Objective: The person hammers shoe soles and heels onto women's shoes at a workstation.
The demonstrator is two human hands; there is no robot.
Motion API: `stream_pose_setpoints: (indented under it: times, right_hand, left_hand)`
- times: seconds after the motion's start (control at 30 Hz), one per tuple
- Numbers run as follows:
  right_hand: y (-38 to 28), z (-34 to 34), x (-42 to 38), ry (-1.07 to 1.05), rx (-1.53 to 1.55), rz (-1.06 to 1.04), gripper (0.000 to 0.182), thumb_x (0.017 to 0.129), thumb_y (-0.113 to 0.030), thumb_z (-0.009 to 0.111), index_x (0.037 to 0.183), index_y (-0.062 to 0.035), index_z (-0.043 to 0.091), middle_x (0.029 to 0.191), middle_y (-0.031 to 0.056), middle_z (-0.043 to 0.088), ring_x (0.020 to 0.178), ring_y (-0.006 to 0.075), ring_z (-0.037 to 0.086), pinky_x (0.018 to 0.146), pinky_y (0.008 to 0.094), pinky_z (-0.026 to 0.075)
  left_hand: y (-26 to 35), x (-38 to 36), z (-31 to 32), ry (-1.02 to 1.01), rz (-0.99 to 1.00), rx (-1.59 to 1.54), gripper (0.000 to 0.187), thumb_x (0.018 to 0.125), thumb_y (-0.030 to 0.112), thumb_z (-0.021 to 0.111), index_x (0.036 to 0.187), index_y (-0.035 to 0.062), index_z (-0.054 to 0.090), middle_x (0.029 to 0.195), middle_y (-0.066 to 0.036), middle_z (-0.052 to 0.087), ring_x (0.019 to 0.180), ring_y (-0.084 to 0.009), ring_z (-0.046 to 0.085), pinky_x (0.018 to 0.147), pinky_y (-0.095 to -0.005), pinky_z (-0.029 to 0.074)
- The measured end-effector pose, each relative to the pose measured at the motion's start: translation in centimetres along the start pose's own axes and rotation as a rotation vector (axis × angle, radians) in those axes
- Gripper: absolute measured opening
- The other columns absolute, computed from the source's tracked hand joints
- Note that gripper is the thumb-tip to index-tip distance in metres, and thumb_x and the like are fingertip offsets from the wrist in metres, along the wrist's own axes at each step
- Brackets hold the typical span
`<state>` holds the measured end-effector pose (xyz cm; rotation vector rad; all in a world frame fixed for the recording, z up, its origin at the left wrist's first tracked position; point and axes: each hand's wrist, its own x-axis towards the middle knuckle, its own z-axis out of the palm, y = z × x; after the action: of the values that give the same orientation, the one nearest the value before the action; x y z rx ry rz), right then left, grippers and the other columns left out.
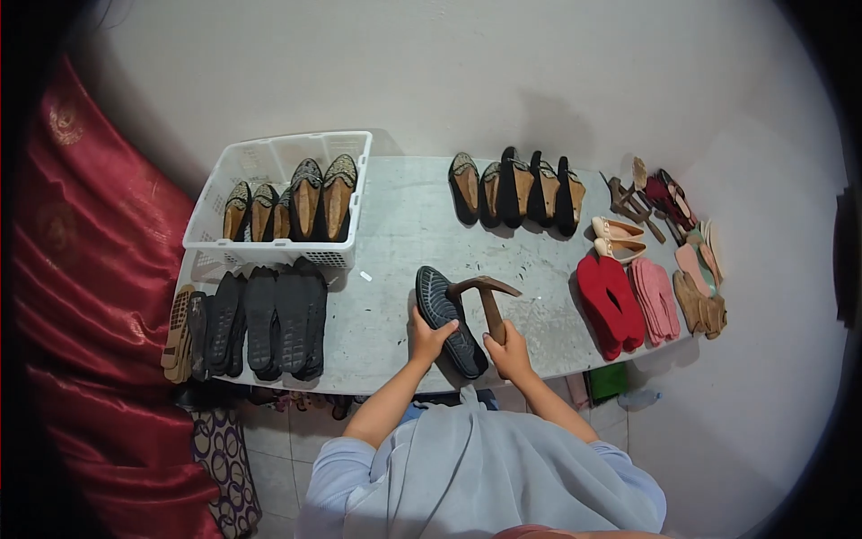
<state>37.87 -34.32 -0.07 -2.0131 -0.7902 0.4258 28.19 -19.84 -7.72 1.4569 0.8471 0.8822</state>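
My left hand (432, 336) is wrapped round the side of a dark shoe (437, 301), which lies sole up near the front edge of the table (377, 216). Ridged tread shows on its upturned sole. My right hand (511, 351) grips the wooden handle of a hammer (492, 308). The hammer's curved metal head is over the shoe, one end right at the sole's edge and the other pointing right.
A white plastic basket (269, 244) at back left holds several shoes. Black soles (260, 323) are stacked before it. More shoes (516, 193) line the back. Red soles (611, 305), pink soles (655, 301), pale flats (620, 238) and tools (633, 202) lie right.
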Motion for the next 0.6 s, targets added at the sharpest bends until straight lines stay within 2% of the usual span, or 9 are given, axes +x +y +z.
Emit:
stream_pose_setpoints:
  times: [0.17, 0.33, 0.4, 0.43, 0.53, 0.6]
  right_hand:
    - [0.4, -0.3, -0.2, -0.053, -0.031, -0.046, 0.022, 0.079, -0.018, 0.062, 0.09, -0.0006, 0.053, 0.069, 0.0208, 0.06, 0.063, 0.0345, 0.063, 0.058, 0.0389, 0.047]
    - [0.2, -1.3, -0.2, -0.132, -0.046, -0.184, 0.023, 0.079, -0.017, 0.061, 0.094, -0.0016, 0.053, 0.07, 0.0216, 0.061, 0.066, 0.0363, 0.064, 0.059, 0.0404, 0.048]
    - [0.1, -1.7, 0.5, -0.229, -0.154, -0.154, 0.024, 0.079, -0.018, 0.062, 0.095, -0.0025, 0.053, 0.072, 0.0218, 0.061, 0.068, 0.0373, 0.063, 0.06, 0.0412, 0.048]
    - [0.1, -1.6, 0.4, -0.273, -0.204, -0.129, 0.025, 0.078, -0.019, 0.062, 0.095, -0.0029, 0.053, 0.073, 0.0218, 0.061, 0.069, 0.0378, 0.063, 0.06, 0.0416, 0.048]
    - [-0.7, -1.5, 0.1, -0.244, -0.094, -0.201, 0.027, 0.077, -0.021, 0.063, 0.097, -0.0043, 0.053, 0.076, 0.0217, 0.062, 0.071, 0.0389, 0.063, 0.061, 0.0427, 0.048]
    - [-0.4, -1.1, 0.2, -0.272, -0.162, -0.241, 0.029, 0.077, -0.021, 0.063, 0.099, -0.005, 0.054, 0.077, 0.0215, 0.062, 0.072, 0.0393, 0.063, 0.062, 0.0431, 0.049]
  left_hand:
    - [0.5, -0.1, -0.1, 0.014, -0.028, 0.029, 0.065, 0.062, 0.031, 0.08, 0.107, -0.0034, 0.048, 0.096, -0.018, 0.063, 0.087, -0.0295, 0.063, 0.078, -0.0373, 0.05]
    - [-0.7, -0.1, 0.2, 0.036, -0.017, 0.076, 0.067, 0.062, 0.035, 0.081, 0.106, -0.0021, 0.048, 0.098, -0.017, 0.063, 0.091, -0.0301, 0.062, 0.079, -0.0378, 0.049]
    - [-1.0, 0.1, 0.2, 0.033, -0.043, 0.072, 0.068, 0.061, 0.036, 0.082, 0.106, -0.0016, 0.048, 0.098, -0.018, 0.063, 0.091, -0.0315, 0.062, 0.08, -0.0385, 0.049]
    - [-1.0, 0.0, 0.1, 0.032, -0.088, 0.112, 0.072, 0.06, 0.036, 0.083, 0.11, -0.0013, 0.047, 0.1, -0.02, 0.062, 0.094, -0.0337, 0.061, 0.081, -0.04, 0.049]
    - [-0.4, -0.2, 0.1, -0.006, -0.092, 0.013, 0.077, 0.06, 0.036, 0.083, 0.115, -0.0011, 0.044, 0.108, -0.022, 0.059, 0.101, -0.0358, 0.059, 0.086, -0.0406, 0.047]
    - [-1.4, 0.0, 0.4, -0.006, -0.119, 0.149, 0.079, 0.061, 0.035, 0.082, 0.119, -0.0008, 0.042, 0.113, -0.022, 0.057, 0.105, -0.035, 0.057, 0.089, -0.0403, 0.045]
